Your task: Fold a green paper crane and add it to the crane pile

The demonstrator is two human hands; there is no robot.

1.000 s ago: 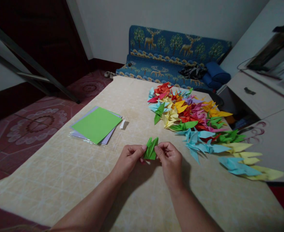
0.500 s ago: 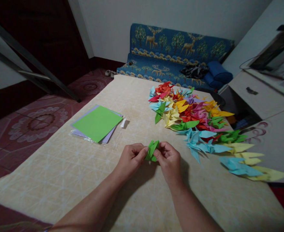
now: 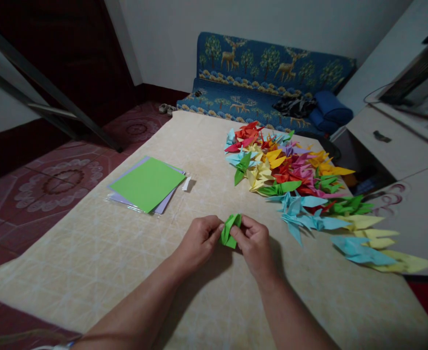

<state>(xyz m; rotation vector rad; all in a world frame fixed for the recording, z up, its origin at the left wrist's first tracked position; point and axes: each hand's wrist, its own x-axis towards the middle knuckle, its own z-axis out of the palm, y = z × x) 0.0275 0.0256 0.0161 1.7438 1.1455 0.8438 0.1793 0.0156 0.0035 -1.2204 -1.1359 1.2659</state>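
A small piece of folded green paper (image 3: 230, 232) is held between both hands over the near middle of the table. My left hand (image 3: 203, 238) pinches its left edge between thumb and fingers. My right hand (image 3: 255, 238) grips the right side, its thumb pressed on the front face and the fingers behind. Fold layers show as slanting ridges on the paper; the parts under my fingers are hidden. To the right lies a heap of folded paper cranes (image 3: 290, 170) in red, yellow, blue, green, pink and orange.
A green square sheet (image 3: 148, 184) tops a stack of paper at left, with lilac sheets and clear wrapping beneath. Beside it is a small white scrap (image 3: 187, 183). Beyond the patterned tablecloth (image 3: 126, 272) stand a blue sofa (image 3: 236, 87) and, at right, a cabinet (image 3: 407, 146).
The green paper has turned a little in my hands, and more of its front face shows. My right thumb has shifted across it. The camera view has moved slightly.
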